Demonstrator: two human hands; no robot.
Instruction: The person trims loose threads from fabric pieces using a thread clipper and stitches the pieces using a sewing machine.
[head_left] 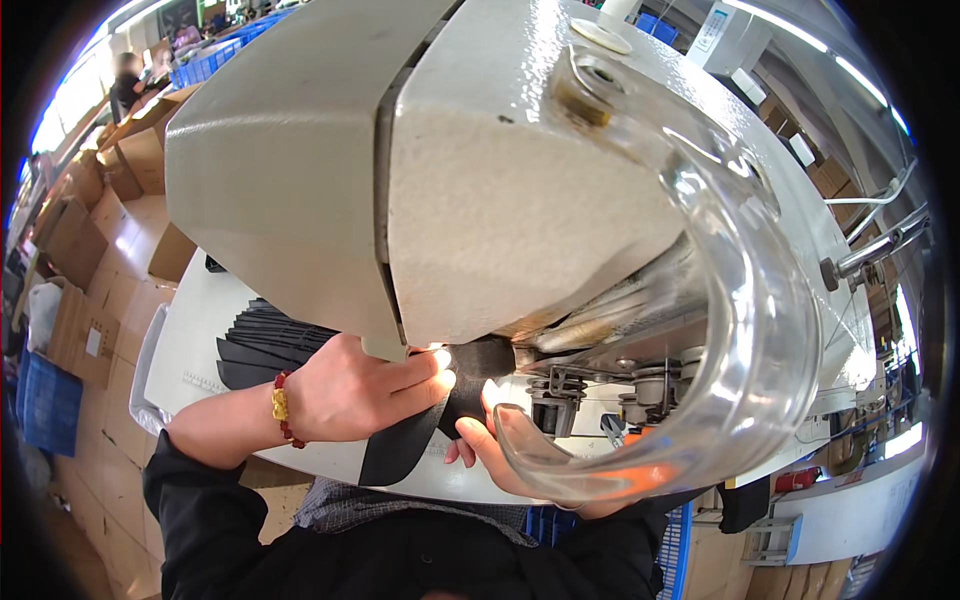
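A black fabric piece lies under the head of a large cream-white sewing machine, one flap hanging toward me over the table edge. My left hand, with a red beaded bracelet at the wrist, pinches the piece close to the machine's lower edge. From the other side my right hand grips its near right part, fingers curled in. A curved clear plastic guard partly covers that hand. The needle area is hidden behind the machine head. Several black pieces lie fanned out beyond my left hand.
Metal thread-guide parts sit right of the work, behind the guard. The white table curves around the machine. Cardboard boxes and a blue crate stand on the tiled floor at left. Another person sits at the far left.
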